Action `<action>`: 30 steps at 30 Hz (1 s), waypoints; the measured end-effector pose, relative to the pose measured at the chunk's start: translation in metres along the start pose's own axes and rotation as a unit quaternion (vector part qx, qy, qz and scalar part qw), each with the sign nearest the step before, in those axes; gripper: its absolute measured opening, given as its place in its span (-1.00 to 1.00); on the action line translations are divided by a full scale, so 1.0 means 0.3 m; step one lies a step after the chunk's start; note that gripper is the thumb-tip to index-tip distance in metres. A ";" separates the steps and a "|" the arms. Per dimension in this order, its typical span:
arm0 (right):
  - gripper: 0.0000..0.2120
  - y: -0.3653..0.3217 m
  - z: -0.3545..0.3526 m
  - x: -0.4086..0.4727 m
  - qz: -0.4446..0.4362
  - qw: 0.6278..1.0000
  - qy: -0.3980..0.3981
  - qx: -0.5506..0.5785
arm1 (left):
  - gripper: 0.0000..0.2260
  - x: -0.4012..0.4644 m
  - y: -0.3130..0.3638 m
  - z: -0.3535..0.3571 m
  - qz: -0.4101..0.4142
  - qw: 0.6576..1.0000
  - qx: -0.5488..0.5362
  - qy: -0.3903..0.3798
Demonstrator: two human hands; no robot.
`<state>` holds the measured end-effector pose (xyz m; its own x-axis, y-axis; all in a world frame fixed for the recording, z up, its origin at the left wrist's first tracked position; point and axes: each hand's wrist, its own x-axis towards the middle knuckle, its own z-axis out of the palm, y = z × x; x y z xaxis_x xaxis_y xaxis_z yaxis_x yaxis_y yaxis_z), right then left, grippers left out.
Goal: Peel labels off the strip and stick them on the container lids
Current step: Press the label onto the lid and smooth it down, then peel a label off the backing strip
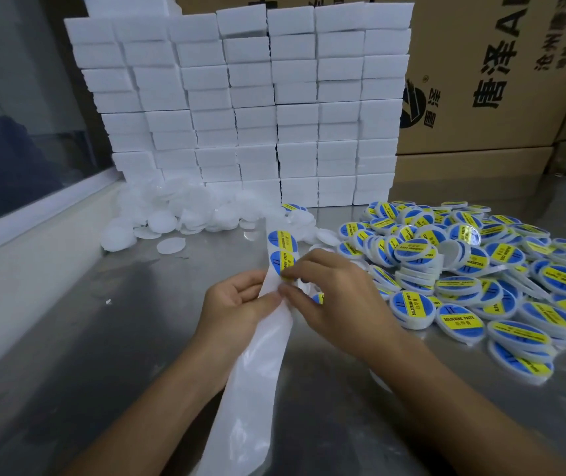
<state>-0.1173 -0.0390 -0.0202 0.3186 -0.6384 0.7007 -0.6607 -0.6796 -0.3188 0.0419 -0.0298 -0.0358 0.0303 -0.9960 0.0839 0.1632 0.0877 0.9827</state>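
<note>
**Two hands working a label loose from the strip**

Head view: both hands meet over the backing strip [268,341], a thin, limp white ribbon that runs from the bottom edge up to their fingertips. The left hand [237,304] pinches the strip's edge, fingers curled round it. The right hand [336,297] has its grip together on the lower rim of a blue-and-yellow label [283,264]; a second label [281,239] sits just above it on the strip.

Label and liner look feather-light and floppy. The sticker will likely curl or cling to skin, so taking it by the very edge seems wise.

A plain white lid [304,288] shows partly behind the right fingers; whether they hold it I cannot tell. Finished labelled lids [463,269] are heaped to the right on the steel table [137,338]. Bare lids [178,214] lie at the back left before stacked white boxes [274,115]; cardboard cartons [481,80] stand behind. Nothing blocks the hands.
</note>
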 end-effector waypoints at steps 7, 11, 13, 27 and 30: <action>-0.91 0.013 0.006 -0.003 0.013 1.000 -0.011 0.000 | -0.79 -0.003 -0.001 0.007 0.004 1.000 0.024 -0.002; -0.93 0.025 -0.006 0.004 0.061 0.997 0.046 0.016 | -0.76 -0.001 0.003 0.007 0.001 1.000 0.019 -0.010; -0.91 0.047 -0.018 0.006 0.149 0.983 0.085 0.064 | -0.73 0.000 0.004 0.001 -0.001 1.000 0.016 -0.022; -0.94 0.010 -0.051 0.037 0.339 0.816 0.171 0.435 | -0.80 0.424 -0.069 -0.251 0.084 0.820 0.515 0.236; -0.90 0.000 -0.050 0.039 0.313 0.833 0.170 0.424 | -0.63 0.517 -0.062 -0.318 0.019 0.753 0.604 0.259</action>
<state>-0.1238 -0.0409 -0.0025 -0.2137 -0.9224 0.3216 0.1379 -0.3544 -0.9249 0.1375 -0.1845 -0.0569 0.4438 -0.8257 0.3481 -0.8550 -0.2740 0.4403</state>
